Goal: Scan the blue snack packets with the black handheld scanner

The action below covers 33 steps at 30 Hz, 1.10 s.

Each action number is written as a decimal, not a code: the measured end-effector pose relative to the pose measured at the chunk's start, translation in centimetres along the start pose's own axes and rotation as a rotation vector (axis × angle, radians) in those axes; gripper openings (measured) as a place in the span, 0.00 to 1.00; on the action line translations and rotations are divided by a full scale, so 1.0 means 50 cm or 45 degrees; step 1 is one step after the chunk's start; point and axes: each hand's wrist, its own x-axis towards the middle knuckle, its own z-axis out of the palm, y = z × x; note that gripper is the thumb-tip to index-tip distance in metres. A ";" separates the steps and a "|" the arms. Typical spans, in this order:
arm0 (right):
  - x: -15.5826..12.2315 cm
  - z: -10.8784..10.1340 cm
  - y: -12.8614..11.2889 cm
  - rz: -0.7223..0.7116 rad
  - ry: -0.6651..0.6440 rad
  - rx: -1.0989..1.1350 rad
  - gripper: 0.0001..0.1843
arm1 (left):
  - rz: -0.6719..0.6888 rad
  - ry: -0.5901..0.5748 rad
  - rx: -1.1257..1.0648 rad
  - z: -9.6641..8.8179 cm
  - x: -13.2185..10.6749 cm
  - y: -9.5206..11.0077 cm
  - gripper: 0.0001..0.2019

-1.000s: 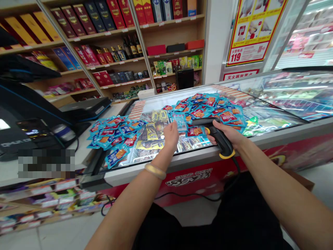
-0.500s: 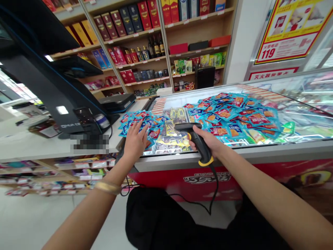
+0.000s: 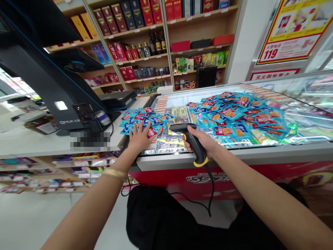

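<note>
the black scanner (image 3: 196, 152) is clenched in the right hand (image 3: 208, 140), over the near edge of the glass surface (image 3: 307, 114). left of the scanner, the left hand (image 3: 140, 139) lies spread flat on the small packet pile (image 3: 145, 116), grasping nothing. right of the scanner lies the large packet pile (image 3: 234, 111); far left stands the register (image 3: 39, 69).

Wooden shelves (image 3: 194, 21) along the back wall carry red and dark gift boxes (image 3: 153, 10) above a row of bottles (image 3: 156, 43). A yellow poster (image 3: 291, 31) (printed with 119) hangs at the right. A black checkout screen (image 3: 39, 59) stands on the white counter (image 3: 33, 144) at the left.
</note>
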 end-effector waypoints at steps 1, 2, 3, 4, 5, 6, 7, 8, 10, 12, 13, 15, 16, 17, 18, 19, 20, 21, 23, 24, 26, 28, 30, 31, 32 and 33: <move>0.001 0.001 0.001 -0.002 0.000 -0.004 0.24 | -0.007 -0.007 -0.008 0.000 0.004 0.000 0.38; 0.003 0.002 0.001 -0.002 0.001 -0.008 0.24 | -0.014 -0.015 -0.017 -0.001 0.008 0.001 0.38; 0.004 0.003 0.002 -0.002 0.001 -0.012 0.24 | -0.017 -0.021 -0.025 -0.001 0.010 0.001 0.39; 0.006 0.003 0.002 -0.004 -0.002 -0.014 0.25 | -0.020 -0.021 -0.033 -0.001 0.013 0.002 0.39; 0.007 0.002 0.002 -0.010 -0.008 -0.014 0.25 | -0.019 -0.016 -0.038 -0.001 0.014 0.002 0.39; 0.008 0.001 0.003 -0.019 -0.012 -0.010 0.25 | -0.021 -0.004 -0.041 -0.001 0.014 0.001 0.39; 0.008 -0.002 0.003 -0.031 -0.016 -0.004 0.25 | -0.028 0.014 -0.046 0.000 0.012 0.001 0.39; 0.007 -0.005 0.003 -0.045 -0.016 0.006 0.25 | -0.038 0.036 -0.053 0.000 0.009 0.001 0.39; 0.002 -0.013 0.001 -0.070 -0.012 0.035 0.25 | -0.066 0.096 -0.072 -0.001 0.000 0.003 0.40; -0.009 -0.023 -0.003 -0.094 -0.011 0.068 0.25 | -0.072 0.189 -0.096 -0.004 -0.010 0.011 0.41; -0.016 -0.028 -0.006 -0.110 -0.010 0.085 0.25 | -0.058 0.253 -0.109 -0.007 -0.014 0.019 0.41; -0.035 -0.043 -0.014 -0.140 -0.004 0.106 0.25 | 0.010 0.395 -0.140 -0.014 -0.019 0.045 0.39; -0.046 -0.053 -0.020 -0.154 0.002 0.113 0.25 | 0.066 0.454 -0.163 -0.017 -0.019 0.064 0.38; -0.058 -0.063 -0.025 -0.165 0.010 0.119 0.25 | 0.138 0.495 -0.191 -0.020 -0.019 0.088 0.37; -0.070 -0.076 -0.032 -0.177 0.020 0.123 0.24 | 0.223 0.517 -0.222 -0.023 -0.017 0.116 0.36; -0.084 -0.090 -0.038 -0.194 0.031 0.124 0.24 | 0.322 0.520 -0.257 -0.024 -0.016 0.148 0.35; -0.097 -0.105 -0.045 -0.218 0.046 0.123 0.24 | 0.427 0.508 -0.293 -0.024 -0.014 0.183 0.34; -0.111 -0.122 -0.053 -0.250 0.065 0.118 0.24 | 0.537 0.491 -0.327 -0.023 -0.013 0.220 0.34; -0.140 -0.157 -0.067 -0.321 0.103 0.097 0.23 | 0.760 0.423 -0.391 -0.019 -0.013 0.295 0.34; -0.154 -0.175 -0.074 -0.348 0.127 0.088 0.23 | 0.864 0.369 -0.414 -0.016 -0.014 0.331 0.33; -0.179 -0.210 -0.088 -0.379 0.187 0.086 0.22 | 1.013 0.279 -0.451 -0.012 -0.016 0.395 0.31; -0.198 -0.241 -0.098 -0.387 0.242 0.098 0.21 | 1.089 0.229 -0.465 -0.010 -0.016 0.444 0.28; -0.209 -0.264 -0.105 -0.400 0.283 0.116 0.22 | 1.107 0.202 -0.447 -0.010 -0.015 0.478 0.25; -0.212 -0.272 -0.107 -0.407 0.301 0.126 0.22 | 1.100 0.187 -0.420 -0.010 -0.013 0.490 0.24; -0.213 -0.278 -0.108 -0.414 0.318 0.135 0.22 | 1.085 0.167 -0.384 -0.010 -0.012 0.498 0.24; -0.212 -0.281 -0.108 -0.421 0.334 0.144 0.22 | 1.069 0.143 -0.345 -0.009 -0.011 0.504 0.23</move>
